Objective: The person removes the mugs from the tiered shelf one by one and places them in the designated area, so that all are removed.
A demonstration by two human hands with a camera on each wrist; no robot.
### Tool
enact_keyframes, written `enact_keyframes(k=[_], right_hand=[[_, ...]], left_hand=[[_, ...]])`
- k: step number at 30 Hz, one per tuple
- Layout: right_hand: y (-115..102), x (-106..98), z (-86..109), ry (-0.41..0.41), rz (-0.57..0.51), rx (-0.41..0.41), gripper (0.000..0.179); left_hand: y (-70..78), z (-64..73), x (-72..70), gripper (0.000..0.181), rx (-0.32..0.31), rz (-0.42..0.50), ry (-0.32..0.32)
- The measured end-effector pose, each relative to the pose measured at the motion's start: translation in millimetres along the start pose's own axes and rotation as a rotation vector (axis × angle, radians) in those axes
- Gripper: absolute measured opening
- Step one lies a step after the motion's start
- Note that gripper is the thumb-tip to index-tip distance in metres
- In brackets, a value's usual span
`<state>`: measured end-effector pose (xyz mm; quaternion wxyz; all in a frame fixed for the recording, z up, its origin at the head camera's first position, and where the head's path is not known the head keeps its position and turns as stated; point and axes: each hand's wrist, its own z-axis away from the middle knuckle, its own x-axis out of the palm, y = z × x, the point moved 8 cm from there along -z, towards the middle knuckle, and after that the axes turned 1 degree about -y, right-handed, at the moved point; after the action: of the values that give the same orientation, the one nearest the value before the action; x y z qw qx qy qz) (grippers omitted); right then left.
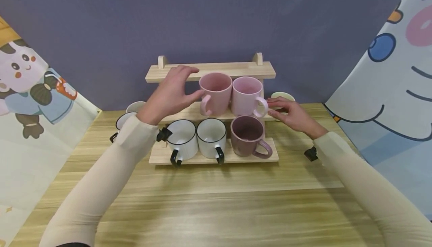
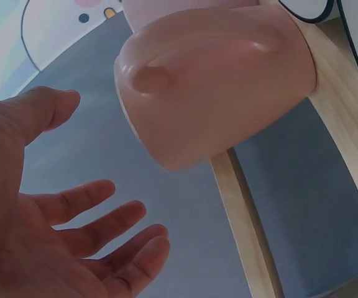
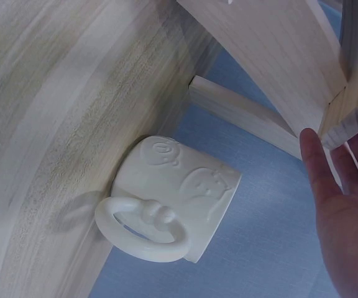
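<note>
Left grip [image 1: 167, 99] spread, empty, near two pink mugs [image 1: 220, 104], right grip [image 1: 294, 116] at one rack [image 1: 210, 70], hold unclear

The wooden rack [image 1: 192, 161] is one unit with three shelves [image 1: 209, 71]. It carries two pink mugs [image 1: 221, 104], two black-rimmed white mugs [image 1: 210, 145] and one dark mauve mug [image 1: 242, 145], five in all. One table [image 1: 216, 209] carries three more: one black-rimmed white mug [image 1: 122, 121], one plain white mug [image 1: 136, 106], one cream mug [image 1: 284, 96]. Hands: two, one left hand [image 1: 172, 95], one right hand [image 1: 291, 116].
</note>
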<state>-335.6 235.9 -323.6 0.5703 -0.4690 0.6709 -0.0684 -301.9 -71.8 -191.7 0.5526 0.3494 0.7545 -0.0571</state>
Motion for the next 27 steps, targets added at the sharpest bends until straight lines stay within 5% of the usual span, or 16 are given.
enact_keyframes(k=[9, 16, 27], right_hand=[[-10, 1, -2.5, 0.001, 0.011, -0.016, 0.029], [-42, -3, 1.0, -0.011, 0.015, -0.011, 0.027], [-40, -4, 3.4, 0.0, 0.005, -0.021, 0.028]], left_hand=[[-0.6, -14.3, 15.4, 0.072, -0.056, -0.017, -0.088], [4.1, -27.0, 25.8, 0.076, -0.098, -0.017, -0.148], [11.3, -41.2, 39.6, 0.083, -0.121, -0.046, -0.192]])
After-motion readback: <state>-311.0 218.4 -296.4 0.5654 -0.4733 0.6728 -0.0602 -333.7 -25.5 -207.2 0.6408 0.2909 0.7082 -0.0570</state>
